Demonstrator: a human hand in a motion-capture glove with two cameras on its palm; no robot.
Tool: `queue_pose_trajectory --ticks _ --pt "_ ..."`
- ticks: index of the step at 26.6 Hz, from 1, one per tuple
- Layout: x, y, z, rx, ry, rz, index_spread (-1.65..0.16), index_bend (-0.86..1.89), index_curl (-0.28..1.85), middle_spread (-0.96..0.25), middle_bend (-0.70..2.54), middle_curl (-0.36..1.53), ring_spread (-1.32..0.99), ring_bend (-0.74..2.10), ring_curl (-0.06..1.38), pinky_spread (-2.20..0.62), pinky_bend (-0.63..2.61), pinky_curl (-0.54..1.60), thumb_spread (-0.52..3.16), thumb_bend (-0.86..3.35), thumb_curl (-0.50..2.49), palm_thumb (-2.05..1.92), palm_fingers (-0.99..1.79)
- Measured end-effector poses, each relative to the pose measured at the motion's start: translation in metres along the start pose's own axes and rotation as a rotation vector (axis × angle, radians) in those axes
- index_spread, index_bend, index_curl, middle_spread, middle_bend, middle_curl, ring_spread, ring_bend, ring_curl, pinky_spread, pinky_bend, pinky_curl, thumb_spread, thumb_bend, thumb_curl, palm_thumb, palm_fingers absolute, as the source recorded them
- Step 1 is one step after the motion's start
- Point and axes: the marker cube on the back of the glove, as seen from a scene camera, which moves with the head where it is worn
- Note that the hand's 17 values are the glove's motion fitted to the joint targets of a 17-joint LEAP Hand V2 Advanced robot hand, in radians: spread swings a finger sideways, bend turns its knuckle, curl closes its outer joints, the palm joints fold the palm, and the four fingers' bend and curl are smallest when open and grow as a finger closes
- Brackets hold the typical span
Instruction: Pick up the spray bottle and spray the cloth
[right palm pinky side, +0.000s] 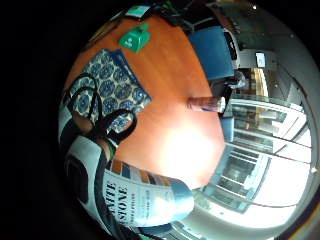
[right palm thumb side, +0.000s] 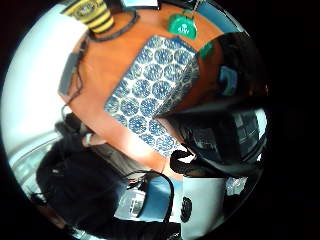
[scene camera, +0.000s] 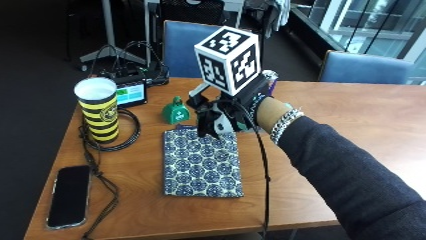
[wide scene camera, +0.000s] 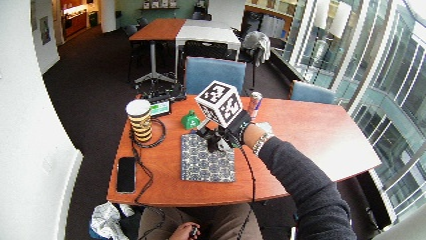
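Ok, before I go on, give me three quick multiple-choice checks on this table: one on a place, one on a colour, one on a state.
1. Where does the black phone lie?
A. On the patterned cloth
B. On the wooden table, on the striped cup's side of the cloth
C. Inside the cup

2. What colours are the tall paper cup's stripes?
A. Yellow and black
B. Red and white
C. Green and blue

3. What is the gloved right hand doing?
A. Lying flat on the phone
B. Gripping the labelled spray bottle above the cloth's far edge
C. Resting open on the table

Answers:
1 B: the phone lies on the table, apart from the blue-and-white patterned cloth.
2 A: the cup shows yellow and black bands.
3 B: the right hand curls round the spray bottle.
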Motion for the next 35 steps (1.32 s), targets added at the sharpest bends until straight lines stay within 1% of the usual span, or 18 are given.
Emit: queue_pose_trajectory --ticks 6,11,16,21,25,28,32,35 --pt "0.008 -0.003 -0.043 0.159 -0.258 0.035 -0.28 0.3 0.57 -0.25 0.44 0.48 -0.21 0.56 0.44 -0.27 0.47 0.38 0.49 -0.03 0.77 0.85 1.35" --pt "0.007 -0.004 -0.064 0.305 -0.579 0.021 -0.28 0.3 0.57 -0.25 0.44 0.48 -0.21 0.56 0.44 -0.26 0.46 0.38 0.49 -0.03 0.77 0.84 1.34" --pt "-0.002 -0.006 -0.085 0.497 -0.888 0.024 -0.28 0.3 0.58 -0.24 0.44 0.48 -0.21 0.55 0.43 -0.22 0.44 0.37 0.5 -0.03 0.77 0.84 1.32" --pt "-0.021 -0.011 -0.096 0.705 -1.148 0.1 -0.29 0.29 0.58 -0.24 0.44 0.48 -0.21 0.54 0.43 -0.19 0.44 0.37 0.51 -0.03 0.77 0.85 1.31" --pt "-0.033 -0.017 -0.088 0.851 -1.301 0.159 -0.29 0.28 0.58 -0.24 0.44 0.48 -0.21 0.54 0.43 -0.18 0.44 0.37 0.52 -0.03 0.77 0.85 1.3" --pt "-0.035 -0.028 -0.066 0.939 -1.325 0.2 -0.29 0.27 0.58 -0.23 0.43 0.48 -0.2 0.54 0.43 -0.19 0.45 0.37 0.52 -0.03 0.77 0.86 1.31" --pt "-0.043 -0.036 -0.03 1.006 -1.33 0.239 -0.29 0.26 0.58 -0.23 0.42 0.48 -0.2 0.53 0.43 -0.2 0.46 0.38 0.53 -0.03 0.78 0.86 1.31" --pt "-0.053 -0.039 -0.004 1.021 -1.311 0.258 -0.29 0.26 0.58 -0.23 0.42 0.48 -0.2 0.53 0.43 -0.2 0.46 0.38 0.53 -0.03 0.77 0.86 1.31"
